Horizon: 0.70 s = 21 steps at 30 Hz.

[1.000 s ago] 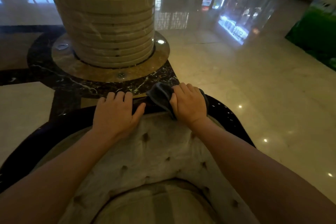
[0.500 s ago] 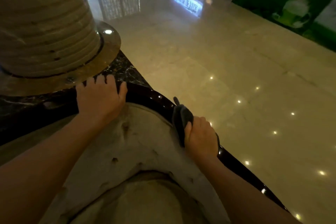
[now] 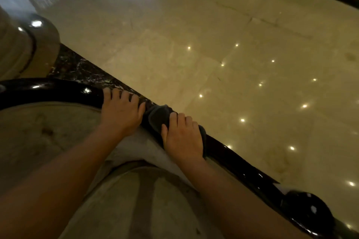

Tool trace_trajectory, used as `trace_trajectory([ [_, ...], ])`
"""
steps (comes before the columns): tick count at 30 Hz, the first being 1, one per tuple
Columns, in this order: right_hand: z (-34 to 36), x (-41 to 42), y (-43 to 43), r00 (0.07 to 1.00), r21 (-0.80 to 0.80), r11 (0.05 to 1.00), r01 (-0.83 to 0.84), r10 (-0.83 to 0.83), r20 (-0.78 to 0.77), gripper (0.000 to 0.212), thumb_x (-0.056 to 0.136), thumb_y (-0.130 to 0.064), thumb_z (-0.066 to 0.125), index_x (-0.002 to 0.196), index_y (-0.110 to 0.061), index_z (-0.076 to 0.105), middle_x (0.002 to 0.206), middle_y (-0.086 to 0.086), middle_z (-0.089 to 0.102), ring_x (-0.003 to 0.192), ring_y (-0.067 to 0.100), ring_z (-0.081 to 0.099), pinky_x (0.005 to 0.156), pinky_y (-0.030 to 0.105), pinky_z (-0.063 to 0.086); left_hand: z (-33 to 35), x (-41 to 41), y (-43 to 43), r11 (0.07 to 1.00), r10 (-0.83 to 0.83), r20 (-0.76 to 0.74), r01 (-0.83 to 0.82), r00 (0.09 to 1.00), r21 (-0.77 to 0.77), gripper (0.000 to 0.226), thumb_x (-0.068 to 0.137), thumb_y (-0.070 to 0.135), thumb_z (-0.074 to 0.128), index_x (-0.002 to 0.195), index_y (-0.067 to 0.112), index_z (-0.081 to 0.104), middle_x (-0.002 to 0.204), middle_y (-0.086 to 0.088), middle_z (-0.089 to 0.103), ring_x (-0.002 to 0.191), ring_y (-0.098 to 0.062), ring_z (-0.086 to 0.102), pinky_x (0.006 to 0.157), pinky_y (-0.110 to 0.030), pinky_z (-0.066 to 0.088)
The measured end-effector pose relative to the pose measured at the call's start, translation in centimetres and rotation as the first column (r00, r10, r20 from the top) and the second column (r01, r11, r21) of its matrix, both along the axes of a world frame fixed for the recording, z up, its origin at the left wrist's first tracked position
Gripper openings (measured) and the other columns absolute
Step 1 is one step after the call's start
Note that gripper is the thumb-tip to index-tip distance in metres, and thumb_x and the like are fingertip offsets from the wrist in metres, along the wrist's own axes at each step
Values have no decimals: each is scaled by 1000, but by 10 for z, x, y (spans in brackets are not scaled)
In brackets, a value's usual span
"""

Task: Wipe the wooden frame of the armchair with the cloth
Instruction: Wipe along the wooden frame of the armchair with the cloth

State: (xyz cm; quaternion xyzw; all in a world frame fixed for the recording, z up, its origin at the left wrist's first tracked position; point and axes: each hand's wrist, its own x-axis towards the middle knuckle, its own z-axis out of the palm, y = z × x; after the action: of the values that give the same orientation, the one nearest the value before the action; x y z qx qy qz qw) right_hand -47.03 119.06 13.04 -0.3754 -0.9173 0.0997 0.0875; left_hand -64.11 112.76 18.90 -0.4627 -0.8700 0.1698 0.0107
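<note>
The frame (image 3: 240, 163) was dark, glossy wood, curving along the top edge of the chair back and sloping down to a rounded arm end at the lower right; ceiling lights reflected off its polish. The cloth (image 3: 158, 117), dark grey and bunched, lay draped over the frame's top edge. The right hand (image 3: 182, 137) pressed it down, fingers together and curled over the cloth. The left hand (image 3: 121, 111) rested just beside it on the bare frame, fingers slightly spread over the rail. Pale tufted upholstery (image 3: 48, 137) adjoined the frame's inner edge.
</note>
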Motion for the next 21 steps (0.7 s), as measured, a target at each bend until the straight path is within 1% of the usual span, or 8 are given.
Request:
trace_trajectory([
  [3,-1,25,1,1000,16,1000,2,-2,10,46,101,-45,39,130,-11,47,112,14,61,96,30,57,87,47,50,-10,24,11,999,-31,47,32,998,-22,53,100,46,25,126,12,56,130,-20,58,125,-43,45,113,-59,18],
  [6,-1,52,3,999,18,999,37,-37,0,47,100,-46,42,132,-12,45,114,14,61,99,30,57,90,47,51,-15,41,18,997,-47,69,51,996,-59,52,99,47,24,126,14,54,127,-17,58,121,-41,46,111,-56,23],
  [8,-3,76,4,999,21,998,54,-54,4,52,100,-47,40,139,-13,42,121,14,59,107,32,56,96,48,49,-19,59,26,995,-81,115,88,990,-57,50,100,45,24,127,16,54,127,-14,59,121,-39,47,110,-53,25],
  [12,-7,125,0,998,13,999,50,-51,41,65,100,-52,33,154,-17,29,141,17,47,127,37,46,109,52,41,-27,99,42,995,-104,241,102,965,20,49,102,43,19,124,20,57,125,-10,62,121,-36,48,109,-50,25],
  [15,-11,168,-2,994,-3,994,105,-105,25,71,98,-59,36,157,-21,26,145,17,43,130,37,42,111,53,39,-28,125,53,992,-125,314,111,941,61,65,97,47,5,126,24,58,120,-9,66,119,-38,51,109,-53,28],
  [17,-11,193,-4,992,-38,992,123,-121,31,75,96,-63,39,158,-25,22,151,18,39,134,40,39,114,56,36,-31,144,60,989,-144,330,124,933,81,71,95,52,1,128,25,58,118,-11,67,119,-40,52,108,-56,27],
  [19,-10,216,-8,990,-89,987,135,-130,64,79,94,-68,40,159,-30,18,159,19,31,141,45,32,117,60,29,-36,165,69,989,-128,329,96,935,112,81,95,60,-1,121,23,66,116,-14,69,120,-41,52,107,-57,26],
  [21,-13,246,-14,978,-140,972,186,-171,117,81,93,-73,37,160,-35,12,165,18,20,149,47,19,121,61,18,-40,182,76,986,-79,339,23,937,167,91,94,68,-2,106,21,75,106,-16,71,117,-43,53,106,-57,27],
])
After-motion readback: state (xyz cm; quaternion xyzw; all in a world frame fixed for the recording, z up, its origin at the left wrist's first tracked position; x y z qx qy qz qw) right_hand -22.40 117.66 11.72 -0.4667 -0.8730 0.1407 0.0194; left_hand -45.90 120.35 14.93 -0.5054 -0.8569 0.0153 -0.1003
